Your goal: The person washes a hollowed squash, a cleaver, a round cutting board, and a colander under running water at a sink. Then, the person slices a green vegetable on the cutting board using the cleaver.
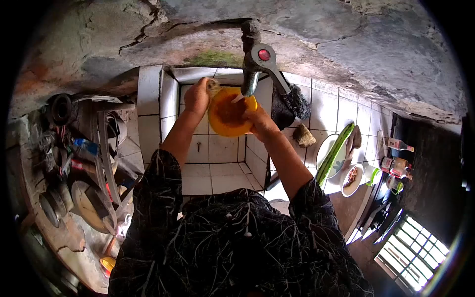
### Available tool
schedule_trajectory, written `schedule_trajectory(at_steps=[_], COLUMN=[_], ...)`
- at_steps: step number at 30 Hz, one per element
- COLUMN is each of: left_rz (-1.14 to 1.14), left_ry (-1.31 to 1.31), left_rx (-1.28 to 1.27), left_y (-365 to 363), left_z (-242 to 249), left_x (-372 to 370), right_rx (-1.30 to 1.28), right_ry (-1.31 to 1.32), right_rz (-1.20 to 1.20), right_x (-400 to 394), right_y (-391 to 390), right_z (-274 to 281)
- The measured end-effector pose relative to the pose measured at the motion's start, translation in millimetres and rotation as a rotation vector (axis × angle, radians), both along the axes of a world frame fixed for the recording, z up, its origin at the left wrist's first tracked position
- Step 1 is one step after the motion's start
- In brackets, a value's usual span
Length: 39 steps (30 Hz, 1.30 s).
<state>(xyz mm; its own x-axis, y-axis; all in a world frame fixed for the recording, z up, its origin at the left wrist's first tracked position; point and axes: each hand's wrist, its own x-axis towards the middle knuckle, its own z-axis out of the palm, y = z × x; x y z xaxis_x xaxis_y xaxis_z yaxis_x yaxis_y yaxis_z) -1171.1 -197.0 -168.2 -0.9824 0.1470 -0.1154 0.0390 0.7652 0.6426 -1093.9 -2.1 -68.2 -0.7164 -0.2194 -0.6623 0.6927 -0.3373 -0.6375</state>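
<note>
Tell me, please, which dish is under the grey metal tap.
The round yellow bowl, in the right hand; the white flowered dish and small white bowl sit farther right.

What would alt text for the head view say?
A person's right hand grips a round orange object beneath a metal tap over a white-tiled basin, the left hand alongside. At right, a long green vegetable lies across a plate.
</note>
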Motion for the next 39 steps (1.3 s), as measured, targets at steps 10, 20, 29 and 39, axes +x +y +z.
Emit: schedule_trajectory(at_steps=[10,20,29,39], left_rz=[0.075,-0.254,-0.02,0.171], left_ry=[-1.031,-0.85,-0.61,-0.695], left_rx=[1.78,1.879,1.53,1.542], left_y=[17,8,-7,-16], left_z=[20,63,48,37], left_x=[59,59,61,80], right_rx=[0.945,-0.148,1.395,0.85], right_ry=[0.463,0.259,0.982,0.698], right_rz=[0.477,0.192,-0.085,0.962], right_x=[-12,-26,-14,-15], right_y=[-4,19,-40,-41], right_z=[23,-1,-9,-3])
